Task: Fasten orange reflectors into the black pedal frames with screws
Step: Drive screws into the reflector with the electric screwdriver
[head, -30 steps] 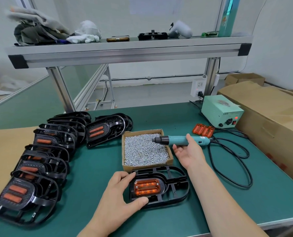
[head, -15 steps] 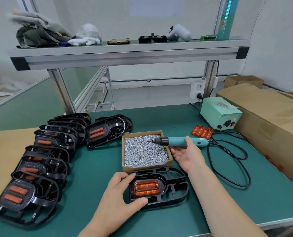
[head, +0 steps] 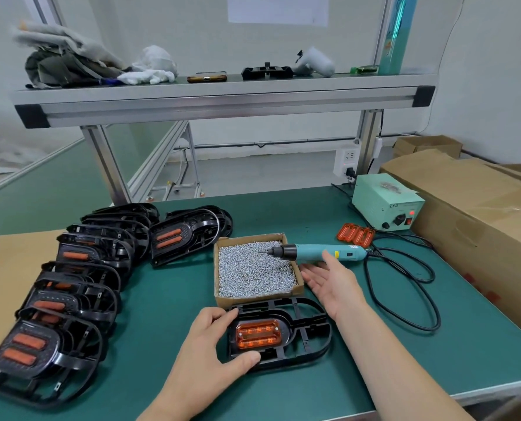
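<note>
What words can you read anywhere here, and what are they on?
"LED": on the front of the green power box.
Yellow sticker on the electric screwdriver: too small to read.
Sheet of paper on the wall: too blurred to read.

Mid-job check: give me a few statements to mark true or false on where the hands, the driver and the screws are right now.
1. The left hand grips the black plastic pedal frame, with an orange reflector seated in it. True.
2. The right hand is curled round the teal electric screwdriver. False: it is open, palm up, fingers straight, by the driver.
3. The screwdriver's tip lies over the cardboard box of silver screws. True.
4. The spare orange reflectors lie left of the box. False: they lie to its right, by the pale green power unit.
</note>
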Motion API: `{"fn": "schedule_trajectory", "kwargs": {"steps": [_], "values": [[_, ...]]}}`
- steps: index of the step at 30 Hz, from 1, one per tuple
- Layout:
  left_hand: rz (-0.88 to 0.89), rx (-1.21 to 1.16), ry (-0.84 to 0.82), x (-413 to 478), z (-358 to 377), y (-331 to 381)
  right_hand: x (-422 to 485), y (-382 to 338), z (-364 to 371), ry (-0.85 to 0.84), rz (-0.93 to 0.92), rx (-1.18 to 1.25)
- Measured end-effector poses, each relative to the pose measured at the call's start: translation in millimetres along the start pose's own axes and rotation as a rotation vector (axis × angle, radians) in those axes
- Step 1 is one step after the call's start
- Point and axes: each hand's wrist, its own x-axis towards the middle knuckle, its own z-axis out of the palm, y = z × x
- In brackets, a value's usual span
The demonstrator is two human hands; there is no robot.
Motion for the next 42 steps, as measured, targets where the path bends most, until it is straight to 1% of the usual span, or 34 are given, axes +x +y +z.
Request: {"fn": "schedule_trajectory", "kwargs": {"steps": [6, 9, 13, 16, 26, 36, 39, 42], "values": [[0.004, 0.003, -0.001, 0, 1, -1, -6, 3, -12, -0.037, -0.042, -0.147], [0.001, 0.005, 0.002, -1, 1, -1, -10, 7, -15, -0.057, -0.111, -0.213], [0.001, 0.017, 0.001, -1, 1, -3, -14, 17, -16, -0.086, -0.244, -0.411], [0.002, 0.024, -0.002, -1, 1, -3, -16, 20, -16, -0.087, -0.304, -0.493], [0.023, 0.058, -0.003, -2, 2, -3, -19, 18, -16, -0.088, -0.338, -0.538], [0.096, 0.141, -0.03, -6, 6, -8, -18, 18, -17, -0.096, -0.338, -0.537], [0.131, 0.2, -0.025, -7, 7, -8, -17, 18, -18, -0.084, -0.346, -0.551], [0.173, 0.21, -0.022, -10, 6, -9, -16, 19, -19, -0.08, -0.345, -0.561]]}}
